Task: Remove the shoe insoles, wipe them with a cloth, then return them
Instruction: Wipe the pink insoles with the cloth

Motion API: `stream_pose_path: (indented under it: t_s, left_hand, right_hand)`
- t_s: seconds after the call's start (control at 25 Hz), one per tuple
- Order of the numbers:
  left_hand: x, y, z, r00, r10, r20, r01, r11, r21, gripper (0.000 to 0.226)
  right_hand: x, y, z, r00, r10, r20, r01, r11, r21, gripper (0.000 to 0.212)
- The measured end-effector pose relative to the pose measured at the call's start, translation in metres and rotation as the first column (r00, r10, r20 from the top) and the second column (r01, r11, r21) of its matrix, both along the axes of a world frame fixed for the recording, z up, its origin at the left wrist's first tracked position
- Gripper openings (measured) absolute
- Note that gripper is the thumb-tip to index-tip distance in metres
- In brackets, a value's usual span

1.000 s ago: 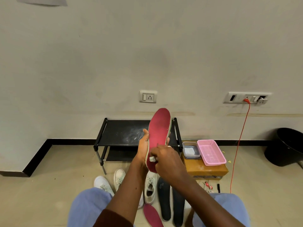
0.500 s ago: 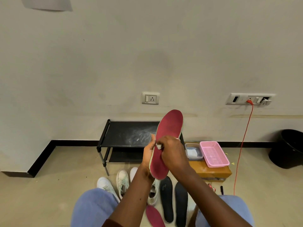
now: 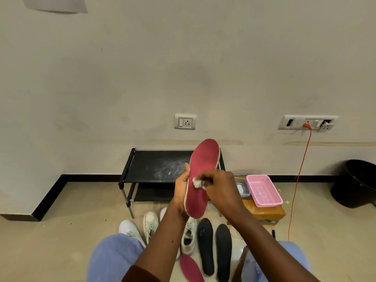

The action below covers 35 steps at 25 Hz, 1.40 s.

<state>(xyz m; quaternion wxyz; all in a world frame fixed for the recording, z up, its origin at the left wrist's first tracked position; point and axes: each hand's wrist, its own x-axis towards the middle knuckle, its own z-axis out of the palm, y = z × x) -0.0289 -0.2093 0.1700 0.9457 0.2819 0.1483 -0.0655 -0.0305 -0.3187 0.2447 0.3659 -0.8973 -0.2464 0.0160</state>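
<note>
A red insole point(image 3: 204, 159) stands upright in front of me, toe end up. My left hand point(image 3: 180, 189) grips its left edge near the middle. My right hand point(image 3: 220, 190) pinches a small white cloth point(image 3: 197, 183) and presses it on the insole's red face. On the floor below lie a second red insole point(image 3: 190, 268) and two black insoles point(image 3: 205, 241), point(image 3: 223, 249). Several white shoes point(image 3: 150, 222) stand to their left, partly hidden by my left arm.
A low black shoe rack point(image 3: 154, 165) stands against the wall. To its right a pink basket point(image 3: 263, 190) and a small grey container point(image 3: 242, 189) rest on a brown box point(image 3: 264, 213). An orange cable point(image 3: 299, 180) hangs from the wall socket. A black bin point(image 3: 356, 183) sits far right.
The insole and both hands have risen slightly. My right hand slid the cloth up the insole from near the heel to its middle.
</note>
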Motion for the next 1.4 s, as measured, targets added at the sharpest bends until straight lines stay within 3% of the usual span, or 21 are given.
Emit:
stream_pose_path:
  t_s: [0.16,0.4,0.52,0.6,0.72,0.84,0.92,1.16,1.24,1.32,1.4]
  left_hand:
    - [-0.002,-0.006,-0.001,1.000,-0.016,0.019,0.017,1.000,-0.015,0.066]
    - [-0.005,0.007,-0.007,0.999,-0.031,-0.008,0.030,0.994,-0.109,0.072]
    - [-0.009,0.004,-0.013,0.999,-0.031,-0.038,0.026,0.991,-0.129,0.071]
    - [-0.009,-0.001,-0.012,0.998,-0.025,-0.056,0.020,0.995,-0.095,0.069]
    - [-0.010,-0.005,-0.010,0.998,0.044,-0.048,-0.043,0.999,0.022,0.061]
    - [-0.009,-0.005,-0.007,0.999,0.017,-0.027,-0.014,0.994,0.105,0.055]
    - [-0.010,-0.003,-0.005,0.999,0.034,-0.022,-0.032,0.996,0.089,0.059]
    - [-0.016,-0.003,-0.008,0.994,0.103,0.024,-0.100,0.989,-0.106,0.068]
    - [-0.021,-0.005,-0.011,0.991,0.130,0.022,-0.126,0.986,-0.113,0.068]
    - [-0.027,-0.008,-0.010,0.995,0.098,-0.010,-0.099,0.993,-0.058,0.069]
    - [-0.035,-0.014,-0.010,0.995,0.101,-0.021,-0.101,0.995,0.015,0.065]
  right_hand:
    - [0.005,0.015,-0.009,0.995,-0.027,0.095,0.037,0.993,-0.112,0.031]
    - [-0.038,-0.001,-0.027,0.975,0.207,0.082,-0.197,0.974,-0.113,0.026]
    - [-0.039,-0.012,-0.026,0.946,0.322,-0.024,-0.322,0.935,-0.152,0.026]
    - [-0.025,-0.011,-0.019,0.975,0.211,-0.071,-0.217,0.973,-0.078,0.025]
    - [0.006,-0.004,-0.017,0.999,-0.031,0.032,0.033,0.998,-0.062,0.027]
    - [0.016,0.005,-0.021,0.993,-0.012,0.114,0.041,0.967,-0.252,0.027]
    - [0.007,0.008,-0.024,0.992,0.022,0.125,0.014,0.961,-0.278,0.026]
    - [-0.053,-0.008,-0.028,0.973,0.201,0.117,-0.180,0.968,-0.173,0.026]
    - [-0.053,-0.016,-0.027,0.969,0.248,0.017,-0.243,0.960,-0.140,0.025]
    - [-0.041,-0.017,-0.019,0.978,0.185,-0.095,-0.189,0.981,-0.039,0.023]
    - [-0.030,-0.012,-0.013,0.997,0.034,-0.063,-0.031,0.998,0.057,0.023]
